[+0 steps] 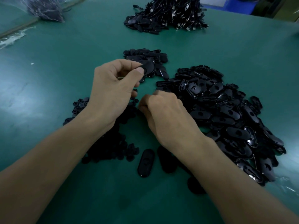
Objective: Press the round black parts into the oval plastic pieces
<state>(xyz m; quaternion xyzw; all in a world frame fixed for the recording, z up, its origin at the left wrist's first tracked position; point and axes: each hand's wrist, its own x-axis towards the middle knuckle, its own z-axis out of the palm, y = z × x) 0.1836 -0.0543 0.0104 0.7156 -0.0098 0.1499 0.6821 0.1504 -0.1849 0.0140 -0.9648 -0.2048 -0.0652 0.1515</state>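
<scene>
My left hand (111,88) is raised over the green table and pinches a black oval plastic piece (148,67) between thumb and fingers. My right hand (163,115) is curled shut, fingertips down beside a pile of small round black parts (111,143); what it grips is hidden. A big heap of loose oval pieces (229,120) lies to the right. A smaller pile of oval pieces (145,59) sits just behind the left hand. One oval piece (146,162) lies near the front, between my forearms.
A tall heap of black corded parts with metal ends (171,15) stands at the back. A clear plastic bag of dark parts (45,8) lies at the far left. The green table surface (48,78) stretches to the left.
</scene>
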